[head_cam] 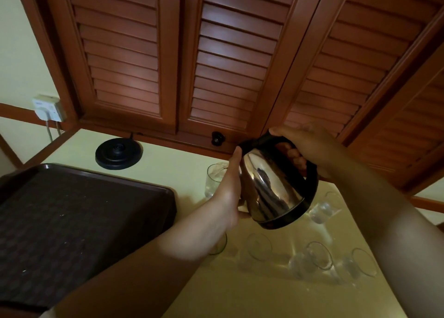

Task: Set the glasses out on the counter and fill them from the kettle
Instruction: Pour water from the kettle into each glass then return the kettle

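Observation:
A shiny steel kettle (274,185) with a black handle and base hangs tilted to the left above the pale yellow counter (240,293). My right hand (305,147) grips its handle from the right. My left hand (230,187) lies flat against the kettle's left side, near the spout. A clear glass (213,180) stands just behind my left hand, under the spout side. Several more clear glasses stand on the counter: one (323,208) right of the kettle and others (319,257) in a row nearer to me. One glass is partly hidden under my left forearm.
A dark brown tray (72,221) fills the counter's left side. The kettle's black round base (119,153) sits at the back left, its cord running to a wall socket (49,108). Louvred wooden doors (216,53) with a dark knob (217,138) rise behind the counter.

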`<state>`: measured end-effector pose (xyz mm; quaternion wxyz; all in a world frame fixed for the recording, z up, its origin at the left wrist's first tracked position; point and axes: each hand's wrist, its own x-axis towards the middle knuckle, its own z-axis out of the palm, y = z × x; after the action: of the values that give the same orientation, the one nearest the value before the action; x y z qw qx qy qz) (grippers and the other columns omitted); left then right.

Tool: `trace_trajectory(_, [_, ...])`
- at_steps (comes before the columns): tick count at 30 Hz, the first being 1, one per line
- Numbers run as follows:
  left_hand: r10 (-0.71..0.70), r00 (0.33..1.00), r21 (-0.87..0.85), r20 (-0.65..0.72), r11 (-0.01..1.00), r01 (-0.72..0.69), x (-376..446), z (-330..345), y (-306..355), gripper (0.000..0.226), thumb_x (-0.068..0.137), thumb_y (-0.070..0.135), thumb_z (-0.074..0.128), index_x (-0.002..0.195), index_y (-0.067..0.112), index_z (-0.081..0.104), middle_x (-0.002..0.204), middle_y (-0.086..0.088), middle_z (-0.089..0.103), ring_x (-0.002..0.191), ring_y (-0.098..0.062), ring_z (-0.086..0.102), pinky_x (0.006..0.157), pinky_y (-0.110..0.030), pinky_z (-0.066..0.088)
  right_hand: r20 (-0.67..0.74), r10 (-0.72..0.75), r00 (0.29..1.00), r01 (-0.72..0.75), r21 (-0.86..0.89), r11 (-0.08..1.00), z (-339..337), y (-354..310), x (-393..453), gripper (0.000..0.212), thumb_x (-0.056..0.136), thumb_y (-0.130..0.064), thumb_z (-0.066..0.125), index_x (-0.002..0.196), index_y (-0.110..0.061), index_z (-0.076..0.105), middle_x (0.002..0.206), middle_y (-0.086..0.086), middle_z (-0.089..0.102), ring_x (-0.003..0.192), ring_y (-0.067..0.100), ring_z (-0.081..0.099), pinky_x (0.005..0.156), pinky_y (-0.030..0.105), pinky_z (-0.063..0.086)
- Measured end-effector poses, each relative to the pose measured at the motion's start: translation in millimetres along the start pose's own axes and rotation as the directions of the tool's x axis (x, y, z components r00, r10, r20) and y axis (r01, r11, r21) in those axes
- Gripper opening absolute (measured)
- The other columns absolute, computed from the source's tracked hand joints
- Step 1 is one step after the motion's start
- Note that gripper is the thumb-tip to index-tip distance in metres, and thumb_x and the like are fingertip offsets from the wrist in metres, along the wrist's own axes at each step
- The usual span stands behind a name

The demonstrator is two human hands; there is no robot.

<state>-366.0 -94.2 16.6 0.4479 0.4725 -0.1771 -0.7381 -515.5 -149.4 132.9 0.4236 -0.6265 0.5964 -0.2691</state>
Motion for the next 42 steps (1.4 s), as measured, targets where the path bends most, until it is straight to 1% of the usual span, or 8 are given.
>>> trace_trajectory(9, [0.114,0.993,0.329,0.013,0.938,-0.112,-40.0,9.2,10.9,0.060,0.081,0.078,0.058,0.119,0.032,0.069,0.127,-0.006,0.070,0.118,-0.027,0.060,0.115,-0.055,0.038,-0.140,-0.021,0.990,0.064,0.310,0.949,-1.6,34.6,-21.4,0.044,0.081,-0.054,0.074,0.056,-0.022,0.056,0.047,-0.003,0.044,0.038,0.015,0.033,0.041,0.025,0.029])
trace_trajectory(14, [0.210,0.976,0.429,0.052,0.878,-0.211,-58.7,13.2,14.0,0.034,0.094,0.063,0.056,0.100,0.031,0.066,0.100,0.006,0.071,0.092,-0.009,0.063,0.073,-0.029,0.044,-0.269,-0.082,0.960,0.185,0.385,0.904,9.4,36.8,-45.3,0.036,0.086,-0.049,0.073,0.068,-0.019,0.066,0.052,-0.004,0.051,0.042,0.010,0.045,0.041,0.021,0.037])
trace_trajectory(20, [0.414,0.908,0.540,0.060,0.752,-0.378,-76.9,-2.8,33.0,0.087,0.073,0.084,0.063,0.141,0.029,0.056,0.123,0.009,0.069,0.105,-0.005,0.065,0.083,-0.029,0.050,-0.381,-0.237,0.894,0.401,0.442,0.802,30.3,28.0,-65.8,0.042,0.094,-0.036,0.072,0.059,-0.018,0.058,0.044,-0.008,0.047,0.038,0.009,0.041,0.043,0.022,0.037])
trace_trajectory(26, [0.569,0.817,0.566,0.091,0.645,-0.513,-90.3,-38.9,73.8,0.091,0.065,0.099,0.051,0.137,0.044,0.058,0.148,0.004,0.058,0.138,-0.020,0.052,0.119,-0.054,0.036,-0.315,-0.325,0.892,0.452,0.568,0.688,60.6,1.3,-51.0,0.047,0.091,-0.038,0.066,0.062,-0.004,0.052,0.044,0.000,0.039,0.035,0.011,0.034,0.040,0.022,0.029])
trace_trajectory(30, [0.584,0.808,0.550,0.084,0.649,-0.526,-80.5,-79.1,110.4,0.084,0.078,0.090,0.051,0.140,0.034,0.061,0.138,0.000,0.066,0.123,-0.021,0.063,0.117,-0.053,0.040,-0.255,-0.298,0.920,0.392,0.631,0.670,94.1,-21.4,-25.5,0.045,0.093,-0.038,0.063,0.060,-0.010,0.054,0.050,0.006,0.038,0.036,0.013,0.032,0.039,0.025,0.023])
trace_trajectory(34, [0.620,0.775,0.506,0.119,0.634,-0.585,-69.5,-124.9,139.6,0.061,0.095,0.064,0.050,0.138,0.022,0.060,0.122,-0.002,0.078,0.110,-0.015,0.075,0.087,-0.033,0.059,-0.214,-0.328,0.920,0.385,0.647,0.658,139.8,-36.6,5.5,0.052,0.100,-0.040,0.057,0.053,-0.019,0.051,0.045,0.002,0.040,0.034,0.013,0.033,0.037,0.024,0.025])
trace_trajectory(38, [0.682,0.730,0.466,0.046,0.631,-0.620,-54.9,-178.2,164.8,0.076,0.079,0.074,0.066,0.139,0.029,0.057,0.131,-0.004,0.073,0.122,-0.026,0.070,0.107,-0.056,0.051,-0.191,-0.322,0.927,0.364,0.665,0.653,192.4,-56.7,43.0,0.055,0.107,-0.034,0.050,0.055,-0.015,0.049,0.041,0.000,0.041,0.032,0.012,0.034,0.038,0.025,0.025])
trace_trajectory(42, [0.728,0.685,0.480,0.008,0.598,-0.642,-31.8,-229.3,199.5,0.073,0.078,0.063,0.070,0.137,0.022,0.056,0.119,0.002,0.077,0.112,-0.017,0.074,0.102,-0.045,0.054,-0.284,-0.278,0.918,0.397,0.681,0.615,251.3,-75.8,87.1,0.052,0.099,-0.033,0.055,0.053,-0.010,0.046,0.042,0.002,0.039,0.032,0.010,0.038,0.039,0.021,0.030])
